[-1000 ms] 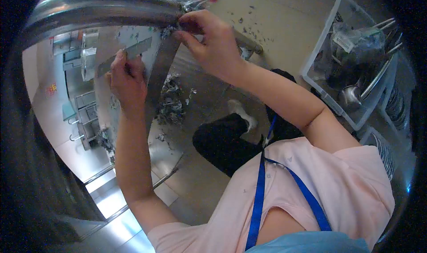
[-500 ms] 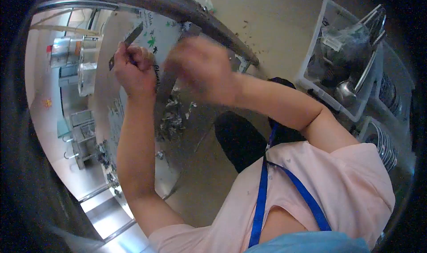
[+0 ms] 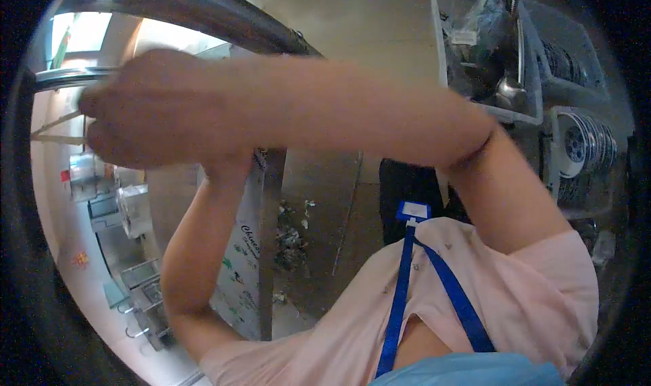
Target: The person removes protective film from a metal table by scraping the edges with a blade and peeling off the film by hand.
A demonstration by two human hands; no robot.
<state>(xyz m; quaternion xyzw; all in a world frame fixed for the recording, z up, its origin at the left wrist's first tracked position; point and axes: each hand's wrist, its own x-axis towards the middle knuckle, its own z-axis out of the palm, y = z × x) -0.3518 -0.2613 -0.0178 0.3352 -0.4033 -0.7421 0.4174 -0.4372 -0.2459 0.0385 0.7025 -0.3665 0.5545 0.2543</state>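
My right hand [image 3: 152,108] is raised at the upper left, and its forearm crosses the view. Motion blurs its fingers, so whether they hold anything cannot be made out. Behind it is my left hand, mostly covered; only the wrist [image 3: 227,165] and forearm show below. The flat metal blade seen in the earlier frame is out of sight. Close by stands a pale panel [image 3: 241,250] printed with black lettering and green leaves, edged by a grey strip. Above both hands runs a thick metal tube [image 3: 210,13].
Clear plastic bins stand on the floor at right: one bin [image 3: 441,40] holds a ladle [image 3: 510,93] and bagged items, another has stacked patterned plates [image 3: 576,145]. Dark scraps [image 3: 291,243] litter the floor beside the panel. Metal kitchen racks [image 3: 146,284] are at far left.
My right hand has swept left and up, now covering my left hand and the blade it held. The view has shifted, so the bins appear higher.
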